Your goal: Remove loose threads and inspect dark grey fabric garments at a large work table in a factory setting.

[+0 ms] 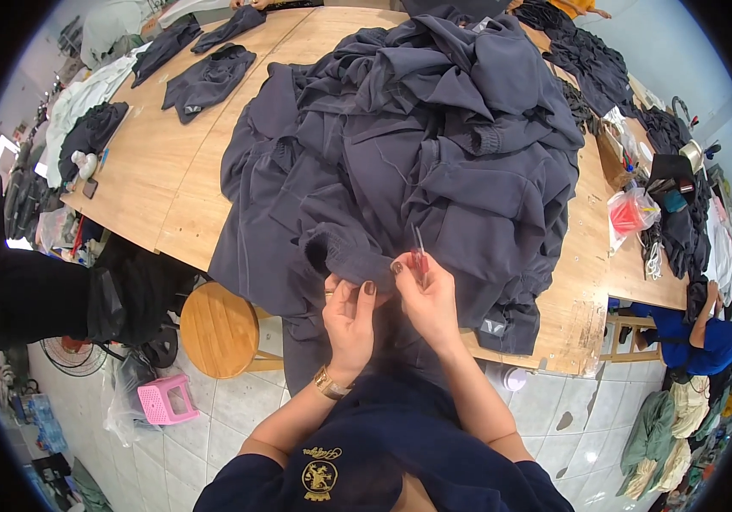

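A large heap of dark grey garments (391,162) covers the middle of the table in front of me. At its near edge, my left hand (348,328) pinches the gathered elastic cuff (349,254) of one garment between thumb and fingers. My right hand (431,300) is closed around small red-handled thread snips (419,258), their thin blades pointing away from me. The right fingertips are close beside the cuff. Cloth from this garment hangs over the table edge toward my lap. A loose thread lies on the heap beyond my hands.
The wooden table (178,183) bears smaller dark pieces (209,78) at far left. A round wooden stool (219,330) and a pink plastic stool (168,399) stand at left. At right are a clear bag with red contents (633,211) and a person in blue (703,341).
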Action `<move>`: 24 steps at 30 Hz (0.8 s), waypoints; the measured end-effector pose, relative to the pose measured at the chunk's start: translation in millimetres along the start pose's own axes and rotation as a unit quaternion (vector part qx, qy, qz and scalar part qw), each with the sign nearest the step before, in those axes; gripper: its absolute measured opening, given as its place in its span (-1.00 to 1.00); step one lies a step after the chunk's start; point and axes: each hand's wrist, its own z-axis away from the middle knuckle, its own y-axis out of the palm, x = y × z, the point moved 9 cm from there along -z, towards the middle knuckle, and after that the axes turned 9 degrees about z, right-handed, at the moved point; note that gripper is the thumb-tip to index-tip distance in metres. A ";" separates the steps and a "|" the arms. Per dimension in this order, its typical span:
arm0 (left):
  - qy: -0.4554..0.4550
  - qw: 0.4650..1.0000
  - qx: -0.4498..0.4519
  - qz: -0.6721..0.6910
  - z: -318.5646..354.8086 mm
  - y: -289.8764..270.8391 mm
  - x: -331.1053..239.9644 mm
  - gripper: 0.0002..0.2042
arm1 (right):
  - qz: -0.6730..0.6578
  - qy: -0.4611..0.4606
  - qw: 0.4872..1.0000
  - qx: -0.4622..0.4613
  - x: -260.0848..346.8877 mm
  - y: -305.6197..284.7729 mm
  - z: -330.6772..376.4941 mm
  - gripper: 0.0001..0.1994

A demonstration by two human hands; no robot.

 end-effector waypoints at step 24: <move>-0.069 0.996 0.026 0.051 2.0 1.1 9.4 -0.89 | 0.149 -0.098 0.983 -0.038 19.9 -5.7 5.9 -0.93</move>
